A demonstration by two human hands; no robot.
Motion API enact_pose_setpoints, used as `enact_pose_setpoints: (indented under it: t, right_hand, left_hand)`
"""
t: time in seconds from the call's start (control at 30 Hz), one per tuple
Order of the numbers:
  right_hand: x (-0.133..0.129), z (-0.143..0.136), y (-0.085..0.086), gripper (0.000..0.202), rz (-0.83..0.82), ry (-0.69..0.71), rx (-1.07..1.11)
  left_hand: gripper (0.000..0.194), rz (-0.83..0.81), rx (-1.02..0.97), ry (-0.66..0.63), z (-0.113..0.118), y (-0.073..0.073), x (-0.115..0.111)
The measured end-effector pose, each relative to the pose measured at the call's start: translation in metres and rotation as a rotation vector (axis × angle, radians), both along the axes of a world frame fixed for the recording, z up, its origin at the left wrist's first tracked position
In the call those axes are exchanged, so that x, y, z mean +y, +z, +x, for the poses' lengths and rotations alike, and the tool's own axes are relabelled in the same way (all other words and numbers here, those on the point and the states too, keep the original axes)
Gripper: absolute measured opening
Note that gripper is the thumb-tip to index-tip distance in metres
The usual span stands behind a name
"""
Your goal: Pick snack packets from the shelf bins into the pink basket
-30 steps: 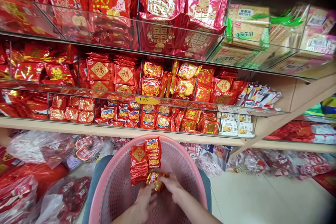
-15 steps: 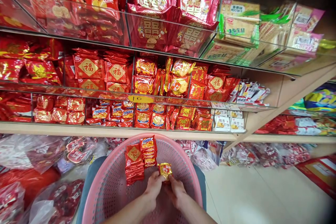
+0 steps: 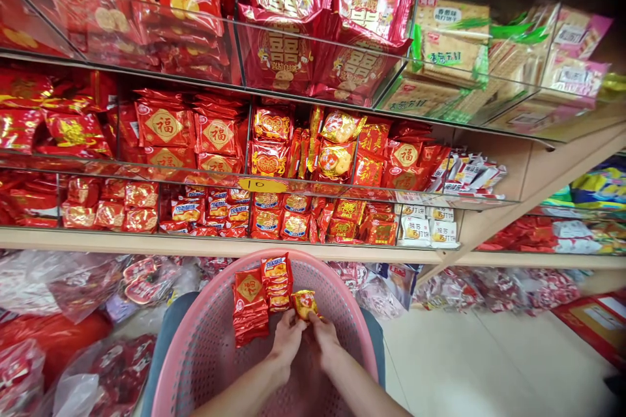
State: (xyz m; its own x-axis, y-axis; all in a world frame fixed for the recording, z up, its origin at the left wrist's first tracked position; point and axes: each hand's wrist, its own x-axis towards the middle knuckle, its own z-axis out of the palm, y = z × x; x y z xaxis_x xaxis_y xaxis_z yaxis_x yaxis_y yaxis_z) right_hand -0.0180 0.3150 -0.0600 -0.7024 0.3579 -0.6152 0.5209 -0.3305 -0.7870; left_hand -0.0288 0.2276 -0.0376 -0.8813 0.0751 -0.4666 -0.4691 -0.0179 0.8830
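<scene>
The left hand [image 3: 287, 335] and the right hand [image 3: 323, 333] meet close together, thumbs and fingers pinched inward on the near edge of one small gold-and-red packet [image 3: 305, 303], which they hold over the inside of a pink perforated basket [image 3: 208, 346]. Just beyond and to the left of it, within the basket, stand two neat stacks side by side: red packets with a gold diamond [image 3: 250, 289] on the left, and red packets with a blue-and-white label [image 3: 276, 272] on the right, the latter close beside the held packet. The basket sits between the person's blue-clad legs [image 3: 165, 332]. Above its far rim runs a wooden shelf unit [image 3: 499, 218] with clear fronts, where a yellow tag [image 3: 263, 184] reads 10. White soda-cracker packets [image 3: 415, 232] fill the lower right compartment; higher up are large pink-red double-happiness packets [image 3: 281, 52] and green-edged cracker packs [image 3: 452, 55]. Clear plastic bags [image 3: 63, 280] lie under the shelves at left, and pale floor tiles [image 3: 440, 355] spread out at right.
</scene>
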Motion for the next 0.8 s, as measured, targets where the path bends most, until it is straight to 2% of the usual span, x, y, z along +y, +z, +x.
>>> enact_pose_setpoints:
  t: [0.13,0.23,0.4,0.53,0.8]
  right_hand:
    - [0.003,-0.004,0.010,0.023,-0.121,-0.123,-0.046]
    - [0.004,-0.004,0.013,0.023,-0.119,-0.099,-0.089]
    - [0.000,-0.003,0.014,0.020,-0.168,-0.057,-0.114]
    - [-0.006,-0.005,0.020,0.014,-0.226,-0.017,-0.116]
    - [-0.013,-0.014,0.040,0.009,-0.331,0.018,-0.115]
  left_hand:
    - [0.021,-0.058,0.021,-0.014,0.001,0.004,0.003]
    - [0.019,-0.083,-0.004,0.022,0.005,0.003,0.003]
    - [0.023,-0.089,-0.134,0.087,0.012,-0.008,0.003]
    - [0.023,-0.040,-0.092,0.094,0.011,-0.014,0.002]
    - [0.026,0.088,-0.031,0.173,0.006,-0.013,0.002]
